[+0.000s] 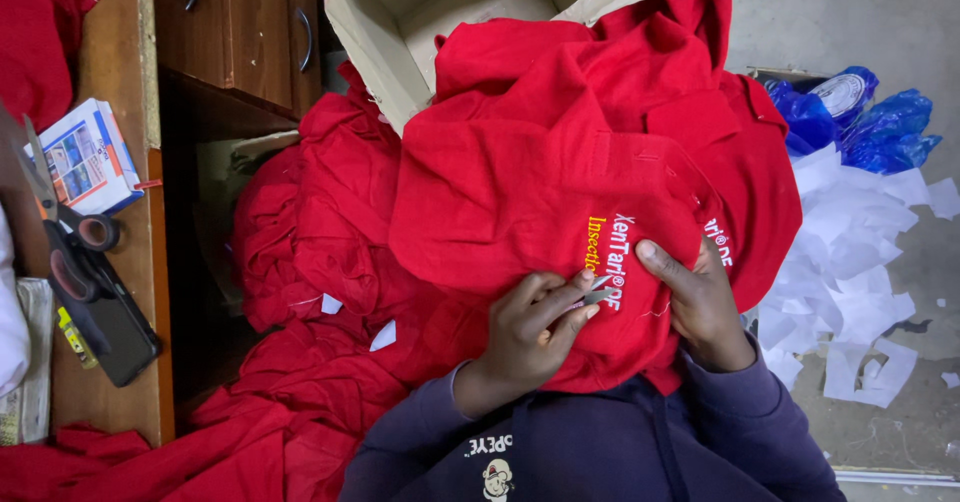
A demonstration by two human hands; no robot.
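Two bare hands work on a red garment bearing yellow and white embroidered lettering, spread over the person's lap at the centre of the view. Left hand: fingers curled closed around a small pair of metal thread snips, blade tips resting against the cloth at the embroidery. Right hand: thumb pressed flat on top of the fabric just beside the lettering, remaining fingers tucked under the cloth, so the hand pinches the garment between thumb and fingers. Both wrists emerge from dark navy sleeves.

Beneath and to the left of the held garment lies a heap of further red garments, running down to the bottom left corner; small white tags show among them. An open cardboard box stands behind the garment, its flaps raised, the red cloth partly draped into it.

On the right, resting on the grey floor, sits a pile of white paper scraps, with blue plastic bags just beyond it.

On the left, a wooden desk carries large black-handled scissors, a roll of tape touching them, a dark phone and a small printed box. Wooden drawers with metal handles stand behind the desk.
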